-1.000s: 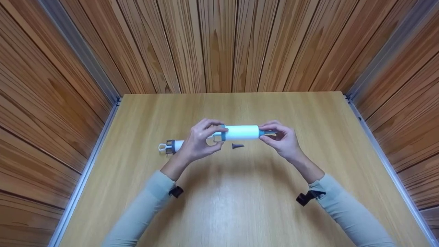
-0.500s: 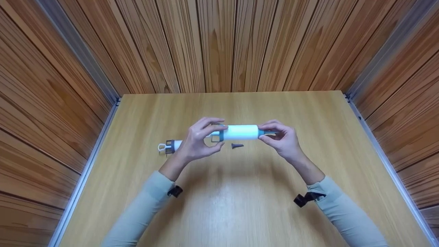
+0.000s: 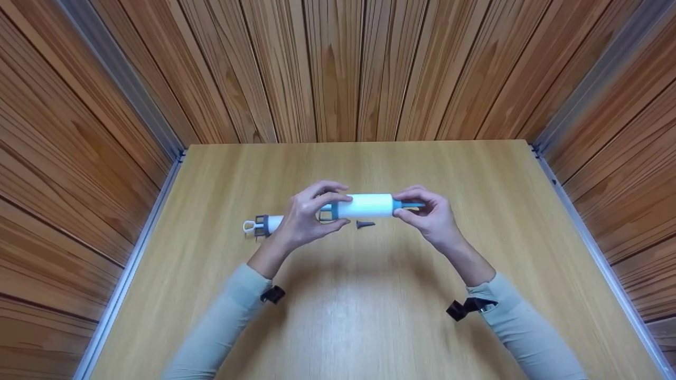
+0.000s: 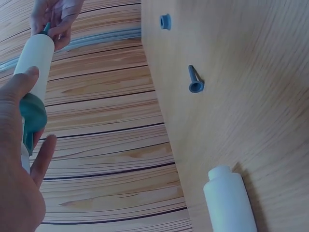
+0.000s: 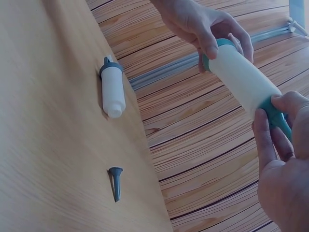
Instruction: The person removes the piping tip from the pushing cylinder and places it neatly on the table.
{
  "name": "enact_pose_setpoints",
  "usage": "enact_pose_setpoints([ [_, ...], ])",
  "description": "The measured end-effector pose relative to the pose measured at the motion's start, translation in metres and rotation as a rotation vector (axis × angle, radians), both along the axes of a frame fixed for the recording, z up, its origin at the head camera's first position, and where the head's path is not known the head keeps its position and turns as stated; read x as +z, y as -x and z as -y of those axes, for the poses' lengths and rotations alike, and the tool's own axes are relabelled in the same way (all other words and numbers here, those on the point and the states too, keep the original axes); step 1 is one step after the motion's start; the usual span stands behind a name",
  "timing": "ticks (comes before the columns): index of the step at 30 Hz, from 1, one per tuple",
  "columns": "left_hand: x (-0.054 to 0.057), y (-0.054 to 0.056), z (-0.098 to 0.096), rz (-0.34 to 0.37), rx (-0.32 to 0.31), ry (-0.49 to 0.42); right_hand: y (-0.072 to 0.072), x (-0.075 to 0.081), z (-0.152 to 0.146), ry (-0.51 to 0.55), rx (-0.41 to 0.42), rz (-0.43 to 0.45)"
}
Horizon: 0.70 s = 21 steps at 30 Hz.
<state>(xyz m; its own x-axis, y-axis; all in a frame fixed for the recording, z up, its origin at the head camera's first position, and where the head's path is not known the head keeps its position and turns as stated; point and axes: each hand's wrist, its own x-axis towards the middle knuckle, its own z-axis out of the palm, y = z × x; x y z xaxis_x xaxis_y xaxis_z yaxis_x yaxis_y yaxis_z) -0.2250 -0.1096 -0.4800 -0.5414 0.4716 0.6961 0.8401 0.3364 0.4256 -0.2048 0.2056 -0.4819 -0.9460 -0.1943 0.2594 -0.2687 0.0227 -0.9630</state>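
Observation:
An icing syringe [image 3: 364,206], with a white barrel, a teal collar at its left end and a teal tapered nozzle [image 5: 275,113] at its right, lies level between both hands above the table. My left hand [image 3: 310,212] holds it by the collar end, thumb and fingers on either side. At the other end my right hand [image 3: 430,212] pinches the nozzle's base between thumb and fingers. A second syringe [image 5: 113,89] with a dark grey collar lies on the table, partly behind the left hand in the head view. Near it lies a loose dark nozzle [image 3: 365,224].
A small blue ring-shaped piece [image 4: 165,21] is on the wooden table [image 3: 338,316] in the left wrist view. Wood-panelled walls [image 3: 338,68] with metal edge rails [image 3: 591,227] enclose the table at the back and sides.
The held syringe has shifted slightly left, with the right hand moving along with it. Its collar now sits deeper within the left hand, whose thumb has come up to the barrel.

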Motion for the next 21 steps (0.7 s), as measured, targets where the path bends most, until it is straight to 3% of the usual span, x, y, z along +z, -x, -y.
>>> enact_pose_setpoints([
  [14, -0.0011, -0.0025, 0.0009, 0.037, -0.033, -0.038, -0.0029, -0.0001, 0.0054, 0.018, -0.006, 0.018],
  [21, 0.0015, -0.0083, 0.0003, 0.104, -0.03, -0.066, -0.0028, -0.0024, 0.0032, 0.021, 0.009, -0.013],
])
